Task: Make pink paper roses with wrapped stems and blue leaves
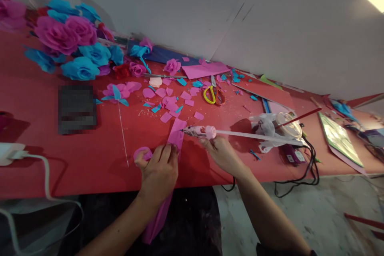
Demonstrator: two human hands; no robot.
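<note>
My right hand (220, 154) is closed around a pink hot glue gun (199, 131), with a long white glue stick (255, 136) coming out of its back. Its nozzle is at the upper end of a magenta paper strip (177, 134); I cannot tell whether it touches. My left hand (160, 172) presses this strip against the red table, and the strip's lower part hangs over the front edge. A curled magenta petal (144, 154) is at the left thumb. To the left lies a paper flower (117, 92) on a thin wire stem (123, 136).
Several cut petals (171, 106) are scattered ahead of the hands, near yellow-and-orange scissors (210, 95). Bunched paper roses (81, 68) stand at the back left, above a blurred dark object (77, 108). A plastic bag (264, 126) and black cables (312, 164) lie at right.
</note>
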